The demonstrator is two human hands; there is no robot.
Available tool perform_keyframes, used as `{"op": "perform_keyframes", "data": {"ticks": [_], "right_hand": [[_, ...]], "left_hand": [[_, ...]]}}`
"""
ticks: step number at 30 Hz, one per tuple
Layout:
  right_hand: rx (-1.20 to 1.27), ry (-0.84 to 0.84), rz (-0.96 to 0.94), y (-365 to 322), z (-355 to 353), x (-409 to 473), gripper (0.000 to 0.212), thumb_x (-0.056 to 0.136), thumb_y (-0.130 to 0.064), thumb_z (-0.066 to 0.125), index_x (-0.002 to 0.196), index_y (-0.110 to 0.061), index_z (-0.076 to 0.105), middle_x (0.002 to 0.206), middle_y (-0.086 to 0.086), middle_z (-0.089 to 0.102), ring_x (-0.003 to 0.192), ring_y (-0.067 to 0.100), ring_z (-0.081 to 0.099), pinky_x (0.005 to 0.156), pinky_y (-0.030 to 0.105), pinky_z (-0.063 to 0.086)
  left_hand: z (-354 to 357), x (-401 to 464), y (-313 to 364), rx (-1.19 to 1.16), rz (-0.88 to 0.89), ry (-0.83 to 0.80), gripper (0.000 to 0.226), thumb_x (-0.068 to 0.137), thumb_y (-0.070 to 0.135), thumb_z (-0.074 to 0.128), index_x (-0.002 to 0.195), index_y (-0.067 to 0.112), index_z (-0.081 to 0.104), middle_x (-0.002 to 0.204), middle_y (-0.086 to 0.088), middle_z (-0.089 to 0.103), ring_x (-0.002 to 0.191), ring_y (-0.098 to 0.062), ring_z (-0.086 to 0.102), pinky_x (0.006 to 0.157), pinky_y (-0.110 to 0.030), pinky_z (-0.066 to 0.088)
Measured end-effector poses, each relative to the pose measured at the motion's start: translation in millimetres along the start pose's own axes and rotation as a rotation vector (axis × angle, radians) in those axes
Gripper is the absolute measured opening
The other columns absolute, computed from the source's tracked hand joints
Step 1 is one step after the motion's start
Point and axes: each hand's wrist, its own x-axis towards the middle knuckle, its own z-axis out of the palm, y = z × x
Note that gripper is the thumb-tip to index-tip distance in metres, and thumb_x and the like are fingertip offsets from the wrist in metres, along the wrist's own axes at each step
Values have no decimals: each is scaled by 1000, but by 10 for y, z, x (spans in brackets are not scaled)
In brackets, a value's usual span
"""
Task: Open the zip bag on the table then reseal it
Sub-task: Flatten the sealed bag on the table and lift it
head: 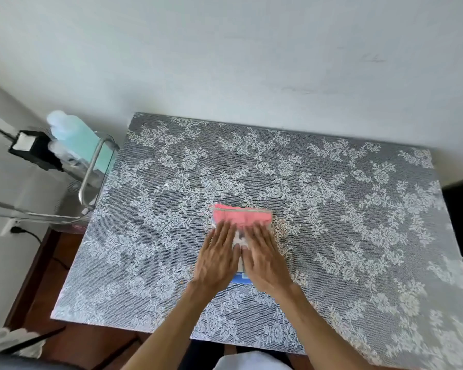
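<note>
A clear zip bag (242,217) with pink contents and a blue strip at its near end lies flat in the middle of the table (358,236). My left hand (217,259) rests palm down on the bag's left half, fingers stretched flat. My right hand (265,259) lies the same way on the right half, beside the left. Both hands cover most of the bag; only the pink far part and a bit of the blue strip show. The state of the bag's zip seal is too blurred to tell.
The table carries a grey lace-patterned cloth and stands against a white wall. To its left is a glass-and-metal stand (91,177) with a light-blue bottle (67,132) and a black power adapter (34,148). A wall socket with a plug (15,229) is lower left.
</note>
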Motion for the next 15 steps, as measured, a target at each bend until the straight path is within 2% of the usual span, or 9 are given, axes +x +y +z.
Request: {"op": "perform_keyframes", "data": {"ticks": [2,4,7,11,15], "right_hand": [[-26,-30,24,21,50,-2,56,102,-44,22,154,-24,12,161,0,1,148,13,-7,122,35,-2],[-29,-15,66,53,66,21,62,100,-51,20,154,-21,12,162,-1,2,148,12,-7,121,31,-3],[-23,-12,111,74,100,19,71,97,-59,16,155,-18,8,162,2,2,149,15,-6,122,38,6],[-26,-16,129,93,120,43,73,95,-61,14,155,-19,8,162,3,3,149,16,-6,122,39,6],[1,6,108,121,20,46,70,95,-64,21,154,-30,4,162,3,6,149,18,-2,122,42,6]], "left_hand": [[41,-3,-40,-17,-26,-13,68,97,52,-3,155,17,8,163,1,5,150,-9,-3,124,-35,7],[55,14,-84,-15,-35,5,68,97,55,1,155,19,10,163,3,5,149,-8,-3,124,-36,9],[77,24,-152,5,-44,20,72,97,61,8,155,20,11,163,2,5,150,-9,-4,124,-37,8],[88,38,-168,-13,-54,16,77,95,66,9,155,18,6,163,1,3,149,-8,-6,124,-36,7],[52,17,-136,-65,-129,29,83,93,71,9,155,18,-5,163,1,-1,150,-10,-6,122,-30,0]]}}
